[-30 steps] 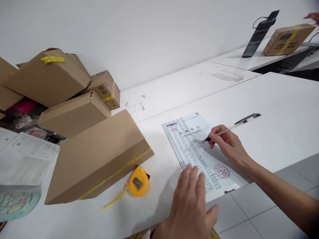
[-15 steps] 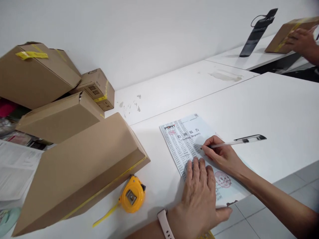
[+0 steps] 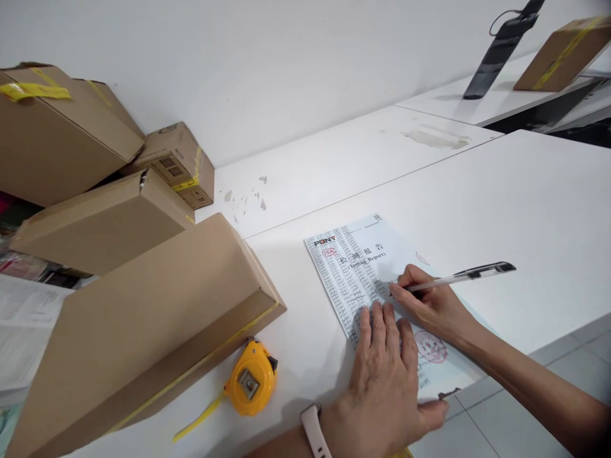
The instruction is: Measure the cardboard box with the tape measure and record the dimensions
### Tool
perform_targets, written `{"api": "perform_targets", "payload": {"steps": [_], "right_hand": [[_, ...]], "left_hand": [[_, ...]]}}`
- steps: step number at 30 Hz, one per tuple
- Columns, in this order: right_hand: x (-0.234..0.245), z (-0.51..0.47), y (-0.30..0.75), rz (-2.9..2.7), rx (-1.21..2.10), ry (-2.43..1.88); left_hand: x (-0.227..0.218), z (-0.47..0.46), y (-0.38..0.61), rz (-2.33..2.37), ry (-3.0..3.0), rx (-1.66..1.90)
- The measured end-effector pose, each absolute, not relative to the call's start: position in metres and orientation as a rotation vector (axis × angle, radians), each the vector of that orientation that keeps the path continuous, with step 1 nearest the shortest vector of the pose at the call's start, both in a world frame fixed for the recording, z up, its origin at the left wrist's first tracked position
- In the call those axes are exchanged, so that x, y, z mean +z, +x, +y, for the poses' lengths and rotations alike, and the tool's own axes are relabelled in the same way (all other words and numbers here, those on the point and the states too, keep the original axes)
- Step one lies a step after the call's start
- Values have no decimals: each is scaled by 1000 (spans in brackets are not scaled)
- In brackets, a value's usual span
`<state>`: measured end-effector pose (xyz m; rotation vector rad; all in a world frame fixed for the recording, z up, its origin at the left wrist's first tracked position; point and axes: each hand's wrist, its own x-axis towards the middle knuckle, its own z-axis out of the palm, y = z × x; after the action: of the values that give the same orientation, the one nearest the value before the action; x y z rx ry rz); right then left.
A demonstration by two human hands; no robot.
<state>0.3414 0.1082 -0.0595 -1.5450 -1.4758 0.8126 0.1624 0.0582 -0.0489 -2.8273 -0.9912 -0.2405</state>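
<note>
A pale blue testing report (image 3: 348, 254) lies on the white table, covered with columns of small handwriting and a red round stamp at its lower right. My right hand (image 3: 429, 302) is closed around a clear pen (image 3: 458, 277) with a black cap on its upper end; the tip meets the sheet beside a written column. Flat on the lower part of the report rests my left hand (image 3: 384, 375), fingers stretched out. A light pink band (image 3: 314, 429) circles the left wrist. To the left of that hand is a yellow tape measure (image 3: 251, 378), its tape partly pulled out.
A large cardboard box (image 3: 157, 318) occupies the table's left side. Behind it are a flatter box (image 3: 105, 222), a small box (image 3: 184, 165) and a bigger taped box (image 3: 62, 140). A dark bottle (image 3: 499, 54) and another taped box (image 3: 563, 57) stand at the back right.
My right hand and the pen have shifted slightly right and down along the sheet. Another person's hand has left the box at the back right. The view has moved a little.
</note>
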Motion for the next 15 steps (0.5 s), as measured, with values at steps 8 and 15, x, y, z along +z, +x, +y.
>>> {"api": "perform_targets", "payload": {"steps": [8,15], "right_hand": [[-58,107,340,-1479,849,-1563],[-59,107,341,-1461,877,-1552]], "left_hand": [[-45,58,163,-985,-2833,-235],[-44,59,163,-994,-2838,-219]]}}
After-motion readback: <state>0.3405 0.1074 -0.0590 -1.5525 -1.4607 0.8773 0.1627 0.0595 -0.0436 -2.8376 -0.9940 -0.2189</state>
